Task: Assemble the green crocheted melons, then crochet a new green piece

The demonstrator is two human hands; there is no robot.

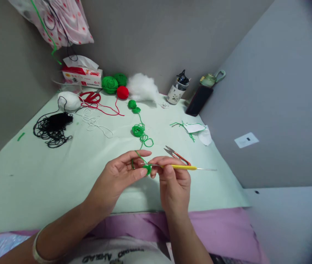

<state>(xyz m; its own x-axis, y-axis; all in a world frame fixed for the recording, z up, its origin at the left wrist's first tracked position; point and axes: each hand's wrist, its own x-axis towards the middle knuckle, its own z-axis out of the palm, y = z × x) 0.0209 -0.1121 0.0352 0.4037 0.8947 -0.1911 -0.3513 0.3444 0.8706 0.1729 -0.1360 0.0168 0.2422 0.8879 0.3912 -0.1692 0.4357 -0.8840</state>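
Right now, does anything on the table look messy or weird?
Yes, the black yarn on the left side of the table looks messy: its loose loops sprawl out, while the red yarn ball is neatly wound.

Our left hand (117,174) pinching tiny green crochet piece (148,170), green yarn strand (140,157) running up over fingers. Our right hand (174,181) gripping yellow-handled crochet hook (183,167), tip right by stitches. Orange thread snips (178,155) just past right hand, blades apart. Loopy green yarn tangle (138,130) straight ahead of us, kinda messy black yarn heap (55,124) off to left.
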